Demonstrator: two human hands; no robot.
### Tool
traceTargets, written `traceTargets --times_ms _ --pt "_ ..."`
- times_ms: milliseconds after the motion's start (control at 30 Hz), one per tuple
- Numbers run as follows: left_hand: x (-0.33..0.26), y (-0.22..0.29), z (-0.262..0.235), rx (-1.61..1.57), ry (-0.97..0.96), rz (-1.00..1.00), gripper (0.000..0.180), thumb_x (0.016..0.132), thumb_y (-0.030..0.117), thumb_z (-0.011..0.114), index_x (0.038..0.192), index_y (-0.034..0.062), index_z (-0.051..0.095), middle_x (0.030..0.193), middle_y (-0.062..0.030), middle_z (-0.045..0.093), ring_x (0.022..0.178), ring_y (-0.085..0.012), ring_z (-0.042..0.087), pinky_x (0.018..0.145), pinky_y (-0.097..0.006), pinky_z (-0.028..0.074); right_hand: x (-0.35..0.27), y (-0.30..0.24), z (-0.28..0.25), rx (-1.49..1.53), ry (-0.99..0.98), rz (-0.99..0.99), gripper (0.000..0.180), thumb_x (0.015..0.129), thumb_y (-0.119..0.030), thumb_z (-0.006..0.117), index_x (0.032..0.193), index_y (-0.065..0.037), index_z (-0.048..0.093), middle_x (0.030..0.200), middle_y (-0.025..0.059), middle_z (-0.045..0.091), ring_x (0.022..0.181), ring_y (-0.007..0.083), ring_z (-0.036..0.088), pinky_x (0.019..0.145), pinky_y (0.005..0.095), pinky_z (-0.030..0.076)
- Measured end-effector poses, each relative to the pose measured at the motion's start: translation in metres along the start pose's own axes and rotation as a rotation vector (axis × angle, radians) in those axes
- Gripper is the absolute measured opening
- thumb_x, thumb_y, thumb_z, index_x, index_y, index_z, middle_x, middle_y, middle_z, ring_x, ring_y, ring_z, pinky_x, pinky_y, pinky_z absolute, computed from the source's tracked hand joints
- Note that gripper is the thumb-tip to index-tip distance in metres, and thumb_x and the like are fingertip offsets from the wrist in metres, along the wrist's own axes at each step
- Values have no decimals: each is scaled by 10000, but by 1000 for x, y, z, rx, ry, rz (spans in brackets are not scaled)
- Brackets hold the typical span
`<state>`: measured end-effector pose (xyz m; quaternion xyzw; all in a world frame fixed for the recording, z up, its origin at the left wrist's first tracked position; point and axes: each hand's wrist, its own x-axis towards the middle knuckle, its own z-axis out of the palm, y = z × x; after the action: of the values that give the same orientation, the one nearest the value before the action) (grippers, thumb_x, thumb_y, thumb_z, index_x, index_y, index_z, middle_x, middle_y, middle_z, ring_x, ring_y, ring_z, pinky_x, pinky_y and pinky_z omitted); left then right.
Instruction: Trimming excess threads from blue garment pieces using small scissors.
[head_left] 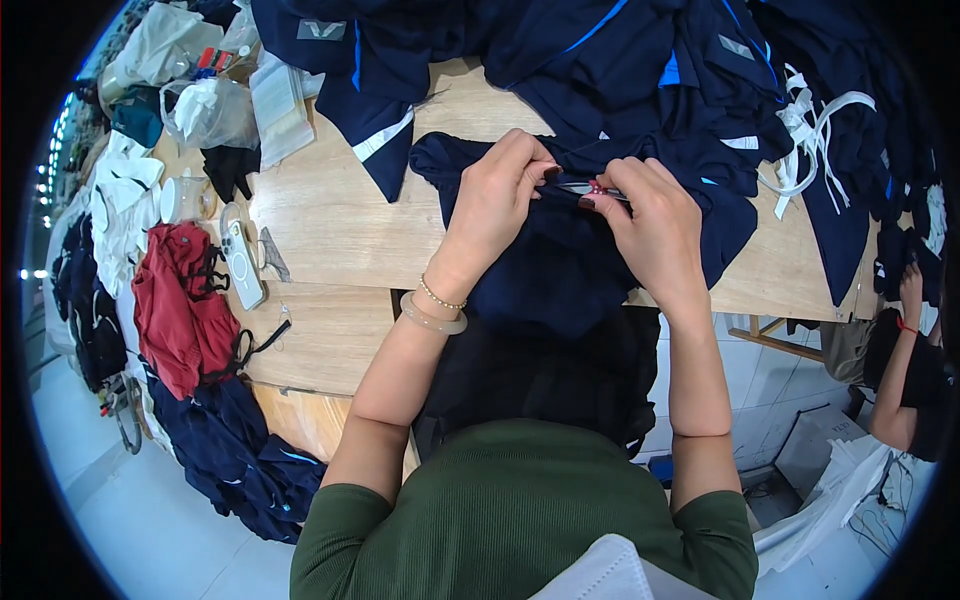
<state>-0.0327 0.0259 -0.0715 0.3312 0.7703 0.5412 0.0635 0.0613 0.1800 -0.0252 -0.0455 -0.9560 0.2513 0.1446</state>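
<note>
A navy blue garment [545,265] lies bunched at the table's near edge and hangs over it towards my lap. My left hand [503,187] pinches a bit of its cloth between thumb and fingertips. In my right hand [655,220] is a small pair of thread snips [578,187], silver with some red near the fingers. Their blades point left, at the cloth by my left fingertips. Whether the blades touch a thread is too small to tell.
Navy garments with bright blue trim [640,70] are heaped across the far side. White straps [815,140] lie at the right. On the left are a phone [242,262], a red cloth item [185,305], a plastic bag [210,115] and white cloth. Another person's arm [895,375] shows at far right.
</note>
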Motion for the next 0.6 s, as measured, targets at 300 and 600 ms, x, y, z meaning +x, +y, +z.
traceTargets --times_ms 300,600 --pt "-1 -1 0 37 2 17 40 906 -40 542 866 -37 547 807 -79 578 652 -137 597 571 -229 508 1 -1 4 -31 -10 -38 176 744 -114 728 788 -54 569 744 42 579 720 225 560 615 334 464" --pt "-1 -4 1 83 -12 23 33 903 -43 547 871 -42 549 812 -83 576 654 -139 596 580 -231 506 3 -1 6 -80 -35 -74 162 744 -101 721 812 -59 580 739 49 564 741 223 560 624 336 471"
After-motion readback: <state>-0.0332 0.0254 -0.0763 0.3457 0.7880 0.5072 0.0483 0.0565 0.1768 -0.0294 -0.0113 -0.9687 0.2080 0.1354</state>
